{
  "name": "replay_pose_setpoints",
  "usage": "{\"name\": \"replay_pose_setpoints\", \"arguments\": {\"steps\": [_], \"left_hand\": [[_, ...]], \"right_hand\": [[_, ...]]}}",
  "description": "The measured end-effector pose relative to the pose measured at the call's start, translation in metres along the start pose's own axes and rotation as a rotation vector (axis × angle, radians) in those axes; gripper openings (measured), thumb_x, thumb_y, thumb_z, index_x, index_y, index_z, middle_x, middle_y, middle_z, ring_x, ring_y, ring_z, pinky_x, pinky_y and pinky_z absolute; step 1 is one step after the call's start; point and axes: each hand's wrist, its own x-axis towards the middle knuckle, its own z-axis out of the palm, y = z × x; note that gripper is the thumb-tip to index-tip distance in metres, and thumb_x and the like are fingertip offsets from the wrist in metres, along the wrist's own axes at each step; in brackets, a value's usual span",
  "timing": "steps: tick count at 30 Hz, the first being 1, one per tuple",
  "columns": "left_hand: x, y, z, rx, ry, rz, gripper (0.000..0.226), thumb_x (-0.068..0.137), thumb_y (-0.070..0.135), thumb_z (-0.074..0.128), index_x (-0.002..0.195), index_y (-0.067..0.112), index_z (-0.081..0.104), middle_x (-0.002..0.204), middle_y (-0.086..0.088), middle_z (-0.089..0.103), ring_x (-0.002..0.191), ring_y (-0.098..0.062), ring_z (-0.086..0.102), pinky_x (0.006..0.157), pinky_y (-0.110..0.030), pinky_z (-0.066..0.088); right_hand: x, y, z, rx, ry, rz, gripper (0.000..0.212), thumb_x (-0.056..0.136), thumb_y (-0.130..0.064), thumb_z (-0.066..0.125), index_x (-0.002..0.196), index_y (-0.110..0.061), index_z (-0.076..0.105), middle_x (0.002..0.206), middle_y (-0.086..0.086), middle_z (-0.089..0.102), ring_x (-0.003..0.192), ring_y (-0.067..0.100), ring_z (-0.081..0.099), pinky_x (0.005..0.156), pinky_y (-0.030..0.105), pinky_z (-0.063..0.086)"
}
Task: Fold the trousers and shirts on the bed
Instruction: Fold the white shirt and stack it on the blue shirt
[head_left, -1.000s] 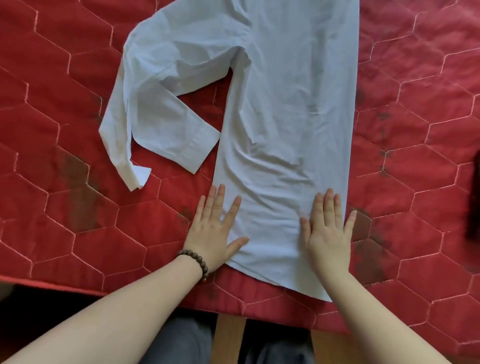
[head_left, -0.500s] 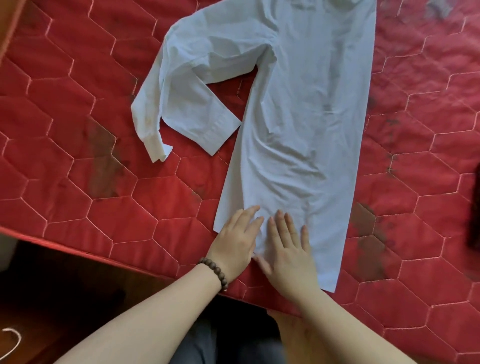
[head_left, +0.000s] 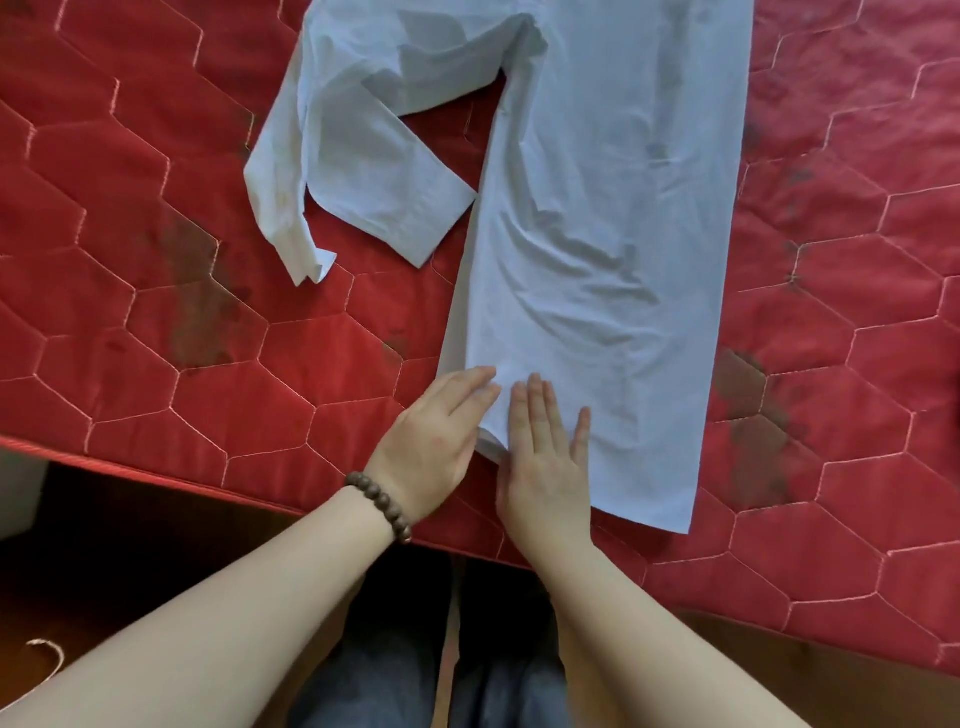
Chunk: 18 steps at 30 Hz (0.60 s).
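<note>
Pressing the shirt (head_left: 597, 234) (collar cut off), left hand (head_left: 431, 431) and right hand (head_left: 545, 457) lie flat, fingers straight.

Left hand (head_left: 431, 441) and right hand (head_left: 545, 462) lie flat side by side, fingers (head_left: 535, 410) straight

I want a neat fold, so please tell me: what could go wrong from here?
The sleeves lie crumpled beside the shirt, so they may fold in unevenly. Wrinkles across the shirt's middle could be pressed into creases. The left hand and right hand flatten only the near left corner, close to the bed edge, where the hem might slip off.
</note>
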Motion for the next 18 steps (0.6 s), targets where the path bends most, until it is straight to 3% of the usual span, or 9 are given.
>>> {"name": "replay_pose_setpoints", "arguments": {"steps": [6, 8, 11, 15, 18], "left_hand": [[-0.002, -0.003, -0.011, -0.013, 0.055, -0.090, 0.042, 0.074, -0.025, 0.058, 0.114, -0.014, 0.063, 0.119, -0.028, 0.062, 0.110, -0.039, 0.062, 0.106, -0.029, 0.035], [-0.004, -0.004, -0.012, -0.009, 0.043, -0.091, 0.044, 0.073, -0.025, 0.060, 0.115, -0.013, 0.063, 0.121, -0.027, 0.061, 0.111, -0.038, 0.062, 0.106, -0.029, 0.036], [-0.009, -0.006, -0.003, 0.021, -0.022, -0.070, 0.049, 0.072, -0.023, 0.063, 0.120, -0.010, 0.061, 0.129, -0.024, 0.058, 0.115, -0.037, 0.060, 0.102, -0.040, 0.043], [-0.011, -0.015, 0.019, 0.031, -0.204, -0.186, 0.059, 0.089, -0.009, 0.049, 0.145, 0.005, 0.039, 0.159, -0.008, 0.022, 0.139, -0.024, 0.037, 0.102, -0.035, 0.047], [-0.013, -0.023, 0.033, 0.090, -0.316, -0.198, 0.066, 0.092, -0.006, 0.042, 0.152, 0.015, 0.024, 0.162, -0.004, 0.000, 0.147, -0.022, 0.018, 0.113, -0.034, 0.032]], "right_hand": [[-0.022, 0.048, -0.010, -0.045, -0.020, 0.190, 0.086, 0.065, 0.019, 0.049, 0.147, -0.004, 0.033, 0.151, 0.016, 0.036, 0.142, 0.030, 0.030, 0.115, 0.060, 0.017], [-0.033, 0.074, -0.020, -0.065, -0.007, 0.212, 0.080, 0.067, 0.022, 0.050, 0.143, -0.002, 0.040, 0.147, 0.016, 0.043, 0.138, 0.031, 0.038, 0.114, 0.059, 0.021], [-0.042, 0.095, -0.034, -0.105, 0.077, 0.149, 0.069, 0.068, 0.022, 0.043, 0.134, 0.003, 0.052, 0.135, 0.020, 0.054, 0.124, 0.034, 0.054, 0.109, 0.059, 0.032], [-0.049, 0.101, -0.038, -0.142, 0.098, 0.041, 0.069, 0.073, 0.015, 0.029, 0.135, -0.003, 0.053, 0.140, 0.020, 0.050, 0.132, 0.036, 0.045, 0.110, 0.059, 0.030], [-0.055, 0.102, -0.030, -0.171, -0.003, 0.048, 0.082, 0.064, 0.025, 0.047, 0.140, -0.008, 0.048, 0.147, 0.021, 0.040, 0.137, 0.039, 0.034, 0.109, 0.061, 0.028]]}}
